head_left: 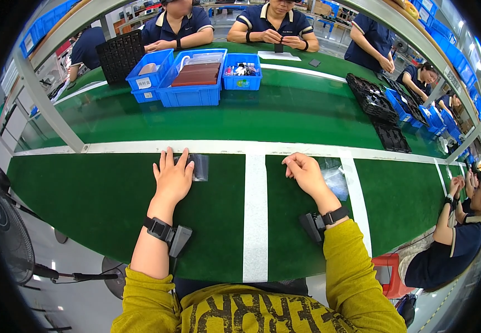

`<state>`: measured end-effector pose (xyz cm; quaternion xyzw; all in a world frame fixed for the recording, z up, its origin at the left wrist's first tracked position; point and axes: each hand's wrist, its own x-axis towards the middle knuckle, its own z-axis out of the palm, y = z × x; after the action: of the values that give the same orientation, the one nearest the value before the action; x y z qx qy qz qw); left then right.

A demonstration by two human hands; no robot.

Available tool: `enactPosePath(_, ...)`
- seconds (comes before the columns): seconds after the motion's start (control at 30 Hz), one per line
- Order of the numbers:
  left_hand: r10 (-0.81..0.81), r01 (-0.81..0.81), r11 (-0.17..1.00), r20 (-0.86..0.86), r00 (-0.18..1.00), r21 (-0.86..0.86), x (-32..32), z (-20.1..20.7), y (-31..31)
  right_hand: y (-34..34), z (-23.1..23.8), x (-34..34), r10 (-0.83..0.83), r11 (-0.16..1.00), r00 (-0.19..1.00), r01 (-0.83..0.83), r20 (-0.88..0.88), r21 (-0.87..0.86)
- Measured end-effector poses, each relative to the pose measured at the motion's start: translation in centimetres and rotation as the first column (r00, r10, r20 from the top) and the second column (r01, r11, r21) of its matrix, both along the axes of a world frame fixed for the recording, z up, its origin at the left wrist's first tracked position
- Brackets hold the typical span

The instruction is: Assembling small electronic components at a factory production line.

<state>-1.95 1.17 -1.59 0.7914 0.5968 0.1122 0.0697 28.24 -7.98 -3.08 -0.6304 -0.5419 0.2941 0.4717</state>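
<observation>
My left hand [174, 176] lies palm down on the green tabletop with its fingers spread. Beside its fingertips, partly under them, is a small clear plastic bag [201, 168] that looks dark against the mat. On the other side of the white strip, my right hand [306, 173] is loosely closed with its fingers curled in. Whatever is inside that curl, if anything, is hidden. Clear plastic bags [336, 181] lie just right of it, partly behind the hand. Each of my wrists wears a black strap with a dark block.
A white rail [213, 146] crosses beyond my hands. Past it stand blue bins, one with brown flat pieces [197, 74] and another with small parts [240, 69]. Black trays [371, 97] lie at far right. Co-workers sit opposite and at right; a fan [10, 222] stands left.
</observation>
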Motion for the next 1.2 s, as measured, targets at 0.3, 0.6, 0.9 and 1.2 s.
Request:
enactPosePath(0.3,-0.011,0.003,0.993,0.066,0.998,0.114,-0.1,-0.9,0.6,0.0,0.1,0.0,0.004,1.0,1.0,-0.005,0.005,0.002)
enactPosePath(0.6,-0.033,-0.02,0.979,0.257,0.966,0.202,-1.6,-0.5,1.9,-0.2,0.3,0.0,0.002,1.0,1.0,-0.003,0.026,0.016)
enactPosePath(0.9,-0.036,0.001,0.986,0.205,0.978,0.169,-1.5,0.0,1.8,-0.1,0.4,-0.1,0.017,1.0,0.999,-0.017,0.032,-0.005)
enactPosePath(1.2,-0.015,-0.012,0.992,0.208,0.978,0.128,-1.0,0.5,1.5,0.0,0.1,0.0,0.011,1.0,1.0,-0.011,0.028,0.01)
